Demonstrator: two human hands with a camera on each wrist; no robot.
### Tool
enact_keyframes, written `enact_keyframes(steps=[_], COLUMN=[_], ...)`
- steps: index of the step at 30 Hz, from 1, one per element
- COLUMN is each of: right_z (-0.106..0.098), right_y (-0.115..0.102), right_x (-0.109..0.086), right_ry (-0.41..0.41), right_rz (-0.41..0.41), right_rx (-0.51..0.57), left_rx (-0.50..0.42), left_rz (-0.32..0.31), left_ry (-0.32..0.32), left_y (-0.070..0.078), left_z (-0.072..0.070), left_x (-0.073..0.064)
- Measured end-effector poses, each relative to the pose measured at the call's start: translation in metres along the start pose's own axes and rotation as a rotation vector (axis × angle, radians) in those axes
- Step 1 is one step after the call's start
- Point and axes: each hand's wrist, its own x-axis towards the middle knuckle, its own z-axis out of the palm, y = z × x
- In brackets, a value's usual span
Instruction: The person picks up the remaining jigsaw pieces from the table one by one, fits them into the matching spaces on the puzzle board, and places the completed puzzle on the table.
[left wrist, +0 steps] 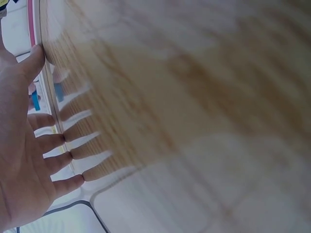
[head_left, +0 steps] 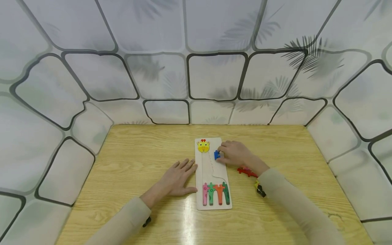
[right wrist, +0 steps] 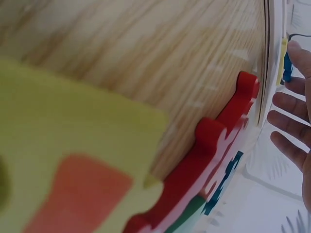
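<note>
A white giraffe puzzle board [head_left: 219, 172] lies lengthwise on the table, with a yellow giraffe head piece [head_left: 203, 146] at its far end. Pink, light green, orange and dark green leg pieces [head_left: 219, 194] sit side by side at the near end. Over the board's upper right, my right hand [head_left: 237, 153] pinches a small blue puzzle piece [head_left: 216, 154] between thumb and fingers; the right wrist view shows this blue piece [right wrist: 287, 67] too. With fingers spread, my left hand [head_left: 177, 178] lies on the table, its fingertips at the board's left edge.
Beside my right forearm lie a red puzzle piece [head_left: 247, 172] and a yellow piece [head_left: 256, 184], partly hidden by the sleeve. In the right wrist view a dark teal piece [right wrist: 224, 182] lies beyond the red one. Patterned white walls [head_left: 165, 78] enclose the wooden table [head_left: 137, 149].
</note>
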Motion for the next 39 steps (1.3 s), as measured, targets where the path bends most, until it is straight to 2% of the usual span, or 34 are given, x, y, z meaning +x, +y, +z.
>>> enact_keyframes(steps=[20,30,39], right_z=[0.001,0.005,0.003], right_y=[-0.011,-0.014,-0.018], right_x=[0.015,0.019,0.026], right_ry=[-0.001,0.003,-0.043], right_rz=[-0.077,-0.063,-0.040], right_rx=[-0.049,-0.021,-0.027], left_rx=[0.007,0.011,-0.003], left_rz=[0.003,-0.004,0.000], left_ry=[0.001,-0.004,-0.003], left_y=[0.000,0.001,0.001], left_z=[0.001,0.000,-0.001], left_x=[0.000,0.000,-0.001])
